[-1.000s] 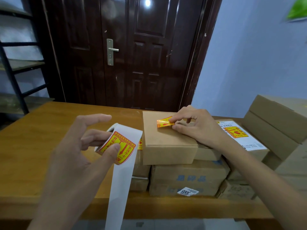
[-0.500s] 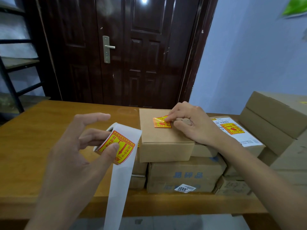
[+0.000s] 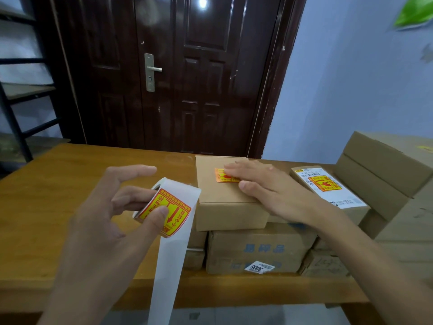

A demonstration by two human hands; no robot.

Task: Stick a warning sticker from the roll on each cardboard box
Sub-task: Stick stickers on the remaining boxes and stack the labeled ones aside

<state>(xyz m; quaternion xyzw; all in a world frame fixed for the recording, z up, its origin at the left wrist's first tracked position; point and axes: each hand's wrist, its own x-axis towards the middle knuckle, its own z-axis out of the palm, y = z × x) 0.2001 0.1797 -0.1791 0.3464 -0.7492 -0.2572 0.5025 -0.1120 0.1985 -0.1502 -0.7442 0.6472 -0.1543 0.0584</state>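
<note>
Your right hand (image 3: 264,186) lies flat, fingers straight and together, pressing on the sticker (image 3: 222,176) that sits on top of the box (image 3: 225,198) under your palm. Only the sticker's left part shows past your fingertips. Your left hand (image 3: 112,219) holds the roll (image 3: 167,208): thumb on the printed face of the outermost yellow and red label, middle fingers curled behind the core, index finger lifted clear above it. A strip of bare white backing (image 3: 167,273) hangs from the roll, down past your left wrist and over the near edge.

Under your right hand the box tops a stack of 2, the lower box (image 3: 257,252) carrying blue print and a small white tag. Just right of your right wrist a labelled box (image 3: 328,186) already bears a yellow sticker on its white shipping label. Further right stand bigger cartons (image 3: 384,167).

All of this rests on a wooden table (image 3: 46,195) with a glossy, orange-brown top. Beyond your hands is a dark brown panelled door (image 3: 187,78) with a metal handle, a pale blue wall (image 3: 351,78) to its right, and dark metal shelving (image 3: 16,95) to the far left.
</note>
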